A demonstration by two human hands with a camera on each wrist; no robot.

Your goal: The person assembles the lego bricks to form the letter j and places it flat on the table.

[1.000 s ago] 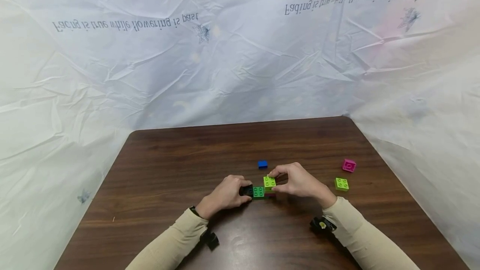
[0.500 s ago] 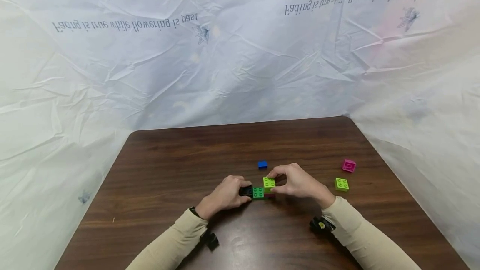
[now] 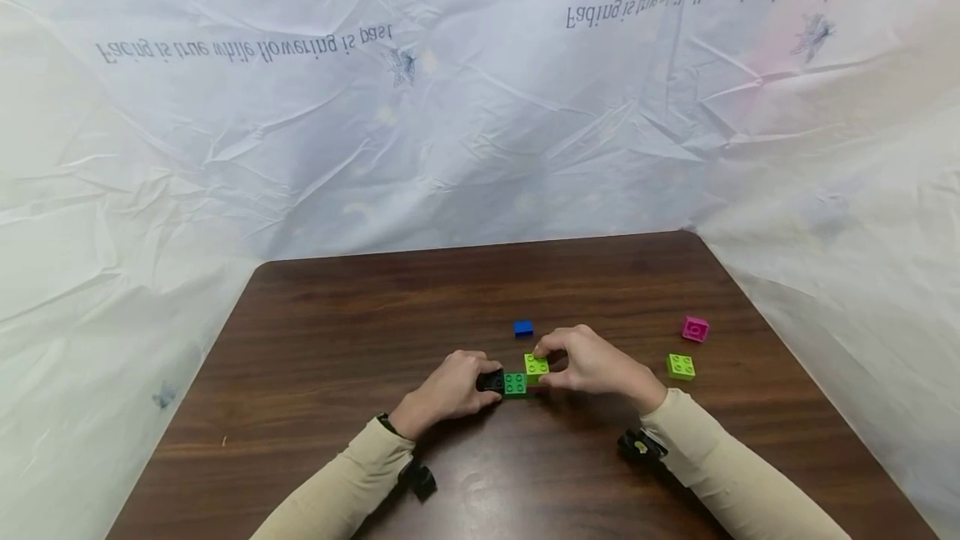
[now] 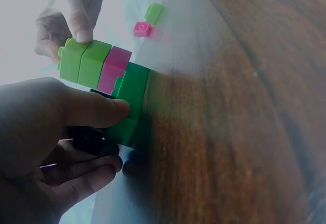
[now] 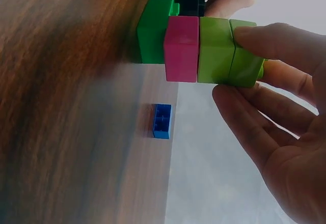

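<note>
A long dark green brick (image 4: 134, 89) lies on the table as the base of a joined build. On one end sits a black brick (image 3: 491, 382), with green studs (image 3: 514, 385) bare beside it. The other end carries a pink brick (image 5: 181, 48), a lime brick (image 5: 215, 51) and a second lime brick (image 5: 245, 56) on top. My left hand (image 3: 450, 386) grips the black end, its thumb against the green brick's side in the left wrist view. Between thumb and fingers, my right hand (image 3: 596, 363) pinches the top lime brick. The two lime bricks look flush.
Behind the build lies a small blue brick (image 3: 523, 329). Off to the right are a loose lime brick (image 3: 681, 367) and a pink brick (image 3: 695, 329) tipped with its hollow side showing. White printed sheeting (image 3: 480, 107) surrounds the brown table (image 3: 337, 315).
The head view has shifted very slightly. Both hands keep their hold, and the bricks stand as before.
</note>
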